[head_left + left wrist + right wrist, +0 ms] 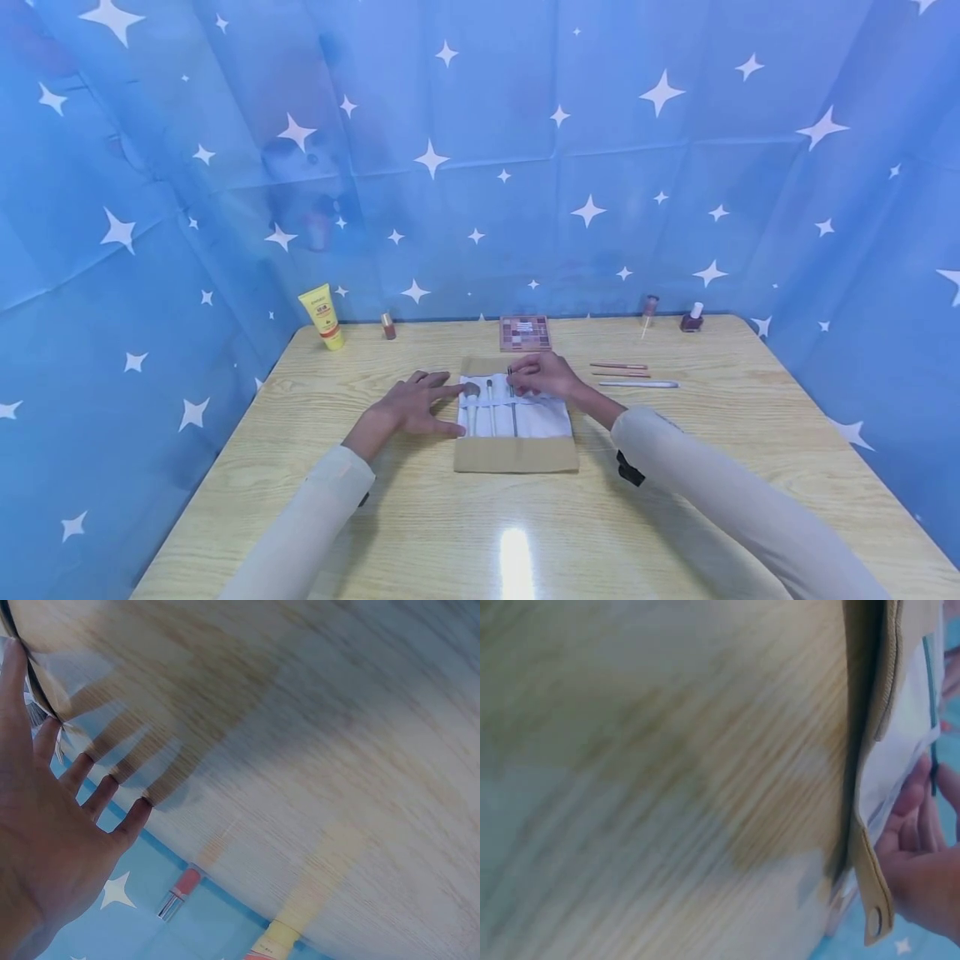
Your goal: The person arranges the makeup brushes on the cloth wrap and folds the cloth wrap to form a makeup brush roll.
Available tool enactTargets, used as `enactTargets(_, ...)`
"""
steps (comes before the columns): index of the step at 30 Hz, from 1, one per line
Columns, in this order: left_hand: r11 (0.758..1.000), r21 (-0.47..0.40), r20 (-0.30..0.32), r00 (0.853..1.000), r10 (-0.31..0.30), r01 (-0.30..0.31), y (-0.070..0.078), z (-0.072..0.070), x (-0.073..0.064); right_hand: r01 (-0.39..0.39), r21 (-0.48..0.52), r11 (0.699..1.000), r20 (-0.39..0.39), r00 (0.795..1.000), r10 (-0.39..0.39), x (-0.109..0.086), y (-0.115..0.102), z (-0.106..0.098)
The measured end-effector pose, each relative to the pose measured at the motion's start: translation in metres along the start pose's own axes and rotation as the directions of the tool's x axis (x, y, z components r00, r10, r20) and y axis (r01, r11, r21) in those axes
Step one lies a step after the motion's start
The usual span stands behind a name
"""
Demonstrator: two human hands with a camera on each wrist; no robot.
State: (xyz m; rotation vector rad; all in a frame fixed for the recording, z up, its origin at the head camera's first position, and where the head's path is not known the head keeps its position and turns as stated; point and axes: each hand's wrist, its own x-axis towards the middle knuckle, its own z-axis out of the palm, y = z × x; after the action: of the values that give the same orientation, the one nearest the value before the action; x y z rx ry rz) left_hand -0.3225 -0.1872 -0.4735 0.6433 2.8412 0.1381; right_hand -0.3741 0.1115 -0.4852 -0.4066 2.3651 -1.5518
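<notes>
A tan brush roll [516,455] lies unfolded on the table, its white lining [551,421] showing. Under the lining's strap sit a large fluffy makeup brush [472,408] and a smaller makeup brush [491,407]. My right hand [546,375] pinches a thin dark makeup brush [933,712] between thumb and fingers; in the head view its lower part lies over the lining, right of the other two. With fingers spread, my left hand [420,407] rests at the roll's left edge, index finger beside the large brush. The left wrist view shows the left hand [67,817] with extended fingers.
Right of the roll lie two brown pencils [619,374] and a pale slender stick [639,384]. Along the back stand a yellow tube [322,315], a small lipstick-like tube [388,326], an eyeshadow palette [525,333], a pinkish tube [649,307] and a nail polish bottle [692,318].
</notes>
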Motion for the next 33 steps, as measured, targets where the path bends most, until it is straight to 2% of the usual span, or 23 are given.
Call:
enactTargets(7,1.0,0.001,-0.003,1.0,0.008,-0.008,-0.001,0.001,0.0,-0.05,-0.061,0.997,-0.016,0.999,0.049,-0.008,0.001,0.003)
enactTargets(23,1.0,-0.016,0.001,1.0,0.002,-0.002,0.001,0.0,-0.002,0.038,-0.143,0.989,0.025,0.999,-0.034,-0.011,0.005,0.0)
enactTargets(33,1.0,-0.021,-0.008,1.0,0.0,0.0,0.0,0.0,-0.001,0.054,-0.136,0.989,0.048,0.998,-0.048,-0.013,0.002,0.0)
